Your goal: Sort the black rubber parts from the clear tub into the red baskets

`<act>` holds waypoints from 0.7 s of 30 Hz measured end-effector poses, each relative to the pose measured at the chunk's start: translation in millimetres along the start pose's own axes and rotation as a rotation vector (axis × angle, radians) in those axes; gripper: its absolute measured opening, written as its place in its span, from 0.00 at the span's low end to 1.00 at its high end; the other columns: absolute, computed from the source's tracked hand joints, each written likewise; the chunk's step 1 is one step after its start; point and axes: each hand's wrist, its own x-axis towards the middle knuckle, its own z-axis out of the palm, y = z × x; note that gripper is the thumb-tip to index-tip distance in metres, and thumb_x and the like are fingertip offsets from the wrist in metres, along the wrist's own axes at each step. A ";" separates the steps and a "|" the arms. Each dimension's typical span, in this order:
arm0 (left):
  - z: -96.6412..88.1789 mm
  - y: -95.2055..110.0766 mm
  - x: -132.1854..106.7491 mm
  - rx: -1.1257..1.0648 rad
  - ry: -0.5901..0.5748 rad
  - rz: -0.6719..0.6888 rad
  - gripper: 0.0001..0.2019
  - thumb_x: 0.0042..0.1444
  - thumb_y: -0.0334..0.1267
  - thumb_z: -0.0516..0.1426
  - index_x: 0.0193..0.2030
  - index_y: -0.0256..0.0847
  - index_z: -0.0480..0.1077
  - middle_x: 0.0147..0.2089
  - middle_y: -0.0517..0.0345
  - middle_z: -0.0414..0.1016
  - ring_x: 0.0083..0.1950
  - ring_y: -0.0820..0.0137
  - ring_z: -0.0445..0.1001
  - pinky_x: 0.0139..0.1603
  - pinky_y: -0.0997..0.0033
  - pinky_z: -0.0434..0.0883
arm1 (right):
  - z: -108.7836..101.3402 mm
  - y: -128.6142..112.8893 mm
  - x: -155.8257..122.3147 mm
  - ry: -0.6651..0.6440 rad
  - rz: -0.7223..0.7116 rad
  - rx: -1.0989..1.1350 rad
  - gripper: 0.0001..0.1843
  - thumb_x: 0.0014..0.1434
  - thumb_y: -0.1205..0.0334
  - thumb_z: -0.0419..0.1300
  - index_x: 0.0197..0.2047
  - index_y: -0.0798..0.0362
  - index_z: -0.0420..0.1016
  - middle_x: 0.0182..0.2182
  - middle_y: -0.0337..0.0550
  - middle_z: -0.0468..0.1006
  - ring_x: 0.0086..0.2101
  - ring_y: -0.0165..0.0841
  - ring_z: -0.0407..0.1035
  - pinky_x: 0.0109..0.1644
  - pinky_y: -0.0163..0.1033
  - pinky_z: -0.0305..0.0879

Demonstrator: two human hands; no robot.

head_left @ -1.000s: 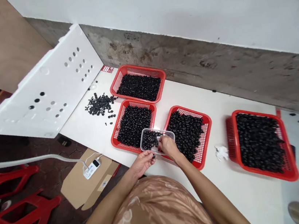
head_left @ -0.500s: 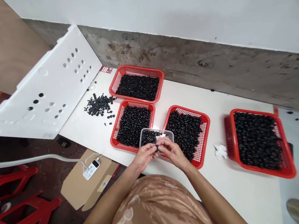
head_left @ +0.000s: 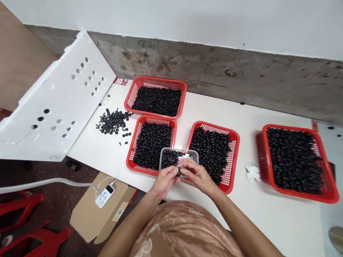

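Small black ring (head_left: 179, 172) sits pinched between the fingertips of the left hand (head_left: 165, 182) and right hand (head_left: 198, 176), just in front of a clear plastic tub (head_left: 176, 149).

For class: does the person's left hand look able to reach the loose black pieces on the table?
Probably yes: the left hand could pass over the low red mesh basket to the loose black pieces; nothing blocks.

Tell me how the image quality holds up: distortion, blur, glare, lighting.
Head view: wide-angle distortion slants the concrete wall band and stretches the red basket; the far right edge looks soft; lighting is even with soft shadows, and the only small glare sits on the clear plastic tub.
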 end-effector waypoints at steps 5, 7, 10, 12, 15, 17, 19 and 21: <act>2.9 -0.1 0.2 0.008 0.007 0.036 0.17 0.47 0.48 0.65 0.33 0.34 0.75 0.28 0.59 0.67 0.28 0.77 0.62 0.32 0.75 0.59 | 0.2 -3.1 0.9 0.010 0.002 -0.004 0.12 0.62 0.53 0.56 0.43 0.49 0.76 0.46 0.46 0.73 0.49 0.37 0.66 0.54 0.44 0.63; 4.3 0.4 0.2 0.003 0.019 0.045 0.17 0.47 0.47 0.65 0.33 0.34 0.75 0.28 0.59 0.67 0.28 0.78 0.62 0.31 0.76 0.59 | 1.1 -7.0 0.7 0.022 -0.016 -0.032 0.12 0.62 0.53 0.56 0.44 0.49 0.75 0.45 0.46 0.73 0.49 0.37 0.67 0.53 0.43 0.64; 6.1 1.3 0.0 -0.011 0.042 0.036 0.16 0.45 0.47 0.66 0.35 0.34 0.76 0.31 0.57 0.70 0.29 0.78 0.63 0.33 0.75 0.60 | 3.5 -12.9 -0.9 0.058 -0.088 -0.177 0.12 0.64 0.56 0.53 0.44 0.50 0.75 0.44 0.46 0.74 0.47 0.36 0.68 0.51 0.42 0.65; 6.5 1.4 0.1 -0.031 0.058 0.021 0.16 0.44 0.46 0.67 0.35 0.35 0.76 0.34 0.56 0.72 0.29 0.78 0.64 0.33 0.75 0.61 | 5.1 -14.7 -2.4 0.104 -0.162 -0.361 0.12 0.65 0.58 0.50 0.45 0.50 0.73 0.44 0.47 0.74 0.46 0.35 0.68 0.50 0.41 0.64; 5.1 0.3 0.9 -0.024 0.102 0.011 0.16 0.43 0.45 0.68 0.36 0.36 0.77 0.35 0.55 0.73 0.30 0.77 0.64 0.33 0.74 0.61 | 5.3 -12.9 -3.7 0.147 -0.265 -0.701 0.13 0.66 0.61 0.49 0.47 0.52 0.72 0.45 0.50 0.74 0.47 0.37 0.68 0.48 0.42 0.61; 3.2 -0.8 1.8 0.023 0.134 0.012 0.17 0.42 0.45 0.68 0.35 0.35 0.77 0.33 0.55 0.73 0.28 0.77 0.64 0.32 0.74 0.61 | 3.5 -10.4 -3.4 0.098 -0.315 -0.857 0.13 0.66 0.63 0.49 0.47 0.53 0.72 0.46 0.51 0.75 0.46 0.38 0.68 0.47 0.42 0.59; 1.2 -1.5 2.8 0.099 0.154 0.017 0.17 0.42 0.46 0.67 0.34 0.34 0.77 0.28 0.57 0.72 0.26 0.77 0.64 0.31 0.74 0.60 | 0.7 -8.6 -2.6 0.018 -0.354 -0.919 0.13 0.66 0.65 0.50 0.48 0.53 0.73 0.46 0.51 0.75 0.44 0.38 0.69 0.46 0.43 0.59; -0.3 -1.3 3.4 0.175 0.157 0.031 0.17 0.43 0.47 0.67 0.33 0.33 0.77 0.25 0.58 0.71 0.25 0.77 0.64 0.30 0.74 0.59 | -2.5 -8.2 -1.6 -0.021 -0.381 -0.919 0.13 0.65 0.65 0.50 0.48 0.53 0.73 0.44 0.50 0.76 0.43 0.37 0.69 0.45 0.42 0.59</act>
